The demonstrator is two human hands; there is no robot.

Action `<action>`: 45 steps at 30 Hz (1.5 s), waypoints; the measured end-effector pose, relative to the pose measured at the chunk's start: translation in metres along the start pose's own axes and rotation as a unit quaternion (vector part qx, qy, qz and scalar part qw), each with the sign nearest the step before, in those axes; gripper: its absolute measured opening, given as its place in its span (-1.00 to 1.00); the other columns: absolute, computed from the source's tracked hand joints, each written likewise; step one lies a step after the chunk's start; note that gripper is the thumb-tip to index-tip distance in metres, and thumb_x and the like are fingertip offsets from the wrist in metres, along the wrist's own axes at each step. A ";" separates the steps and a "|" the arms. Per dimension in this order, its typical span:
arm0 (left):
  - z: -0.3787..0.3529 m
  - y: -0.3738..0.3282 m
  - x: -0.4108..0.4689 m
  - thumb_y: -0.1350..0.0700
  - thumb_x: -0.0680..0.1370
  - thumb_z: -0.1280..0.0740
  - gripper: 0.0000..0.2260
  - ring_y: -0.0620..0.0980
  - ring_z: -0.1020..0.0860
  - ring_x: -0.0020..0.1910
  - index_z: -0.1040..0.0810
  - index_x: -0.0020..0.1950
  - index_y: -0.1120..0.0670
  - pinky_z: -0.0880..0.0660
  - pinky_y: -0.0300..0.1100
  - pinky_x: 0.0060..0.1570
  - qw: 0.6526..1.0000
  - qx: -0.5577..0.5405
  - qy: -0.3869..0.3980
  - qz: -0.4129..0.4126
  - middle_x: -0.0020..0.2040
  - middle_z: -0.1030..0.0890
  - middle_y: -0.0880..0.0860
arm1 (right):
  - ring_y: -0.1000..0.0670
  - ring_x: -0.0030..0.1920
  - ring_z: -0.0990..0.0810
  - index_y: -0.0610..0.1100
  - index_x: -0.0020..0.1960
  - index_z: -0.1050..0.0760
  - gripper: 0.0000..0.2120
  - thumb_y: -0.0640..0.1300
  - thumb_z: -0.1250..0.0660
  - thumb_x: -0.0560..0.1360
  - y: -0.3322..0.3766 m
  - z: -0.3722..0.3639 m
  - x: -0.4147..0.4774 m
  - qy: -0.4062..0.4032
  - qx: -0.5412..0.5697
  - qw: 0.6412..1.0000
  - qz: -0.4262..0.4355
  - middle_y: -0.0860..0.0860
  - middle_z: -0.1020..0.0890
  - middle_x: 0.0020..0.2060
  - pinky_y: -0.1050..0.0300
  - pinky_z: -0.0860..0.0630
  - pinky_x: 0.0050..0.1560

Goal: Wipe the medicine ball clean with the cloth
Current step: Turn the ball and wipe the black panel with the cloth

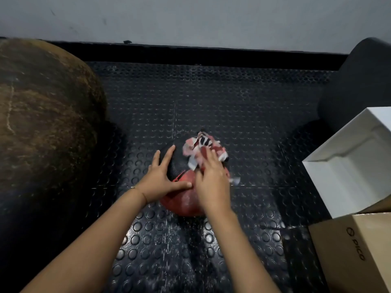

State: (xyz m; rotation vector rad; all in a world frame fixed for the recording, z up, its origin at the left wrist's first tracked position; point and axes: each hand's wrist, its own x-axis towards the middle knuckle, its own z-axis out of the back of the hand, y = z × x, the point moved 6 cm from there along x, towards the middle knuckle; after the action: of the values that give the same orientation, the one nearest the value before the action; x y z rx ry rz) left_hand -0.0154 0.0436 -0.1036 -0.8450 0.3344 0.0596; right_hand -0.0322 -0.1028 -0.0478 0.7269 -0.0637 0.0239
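Note:
A red and black medicine ball [183,203] lies on the black studded floor mat [243,115] in the middle of the head view. My left hand [161,176] rests flat on its left side, fingers spread and straight, thumb across the red part. My right hand [209,178] lies on top of the ball and presses a patterned red, white and black cloth [203,146] onto it. The cloth bunches out beyond my fingers over the ball's far side. That hand is blurred, and the ball's right side is hidden under it.
A very large brown ball [42,115] fills the left side. A white box [351,163] and a cardboard box [355,250] stand at the right, with a dark rounded object [359,81] behind them. A grey wall [190,20] runs along the back.

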 end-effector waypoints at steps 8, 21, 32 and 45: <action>0.014 0.002 -0.017 -0.45 0.01 -0.39 0.11 -0.05 -0.14 0.47 -0.10 0.46 -0.08 -0.10 -0.18 0.45 0.995 -0.094 -0.026 0.005 0.47 -0.15 0.09 | -0.19 -0.05 -0.55 -0.25 0.12 -0.51 -0.58 0.05 -0.06 0.60 -0.069 0.007 0.043 0.034 0.110 0.972 -0.205 -0.26 -0.60 0.04 0.08 -0.34 -0.17; 0.014 0.013 -0.015 -0.51 -0.13 -0.35 0.25 0.01 0.12 0.54 0.12 0.47 -0.33 -0.02 -0.06 0.50 0.999 0.021 0.027 0.034 0.55 0.18 0.05 | -0.10 0.34 -0.40 -0.09 0.33 -0.40 -0.66 -0.08 -0.10 0.59 -0.007 -0.013 0.039 0.094 0.028 0.995 -0.024 -0.10 -0.46 0.32 0.07 -0.35 0.24; 0.008 0.022 -0.040 -0.61 -0.09 -0.26 0.07 0.02 0.20 0.53 0.24 0.29 -0.50 -0.03 0.07 0.50 0.997 0.069 0.030 -0.035 0.52 0.30 -0.11 | 0.10 0.40 -0.27 0.02 0.41 -0.28 -0.61 -0.08 -0.13 0.59 -0.005 -0.010 -0.036 0.026 0.052 0.998 0.022 0.17 -0.25 0.43 0.04 -0.34 0.35; 0.046 -0.014 -0.016 -0.12 0.39 -0.42 -0.02 0.28 0.06 0.52 0.32 0.48 -0.23 -0.12 0.18 0.41 0.911 0.392 0.117 0.049 0.54 0.29 0.12 | 0.04 0.45 -0.22 0.01 0.46 -0.17 -0.54 -0.08 -0.13 0.58 -0.009 -0.020 -0.044 -0.003 0.081 0.996 -0.049 0.15 -0.20 0.45 -0.06 -0.35 0.34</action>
State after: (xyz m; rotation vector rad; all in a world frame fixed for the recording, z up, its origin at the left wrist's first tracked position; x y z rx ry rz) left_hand -0.0158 0.0694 -0.0602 -0.0313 0.5746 -0.0824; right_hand -0.0750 -0.0961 -0.0719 0.8918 -0.0315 -0.0669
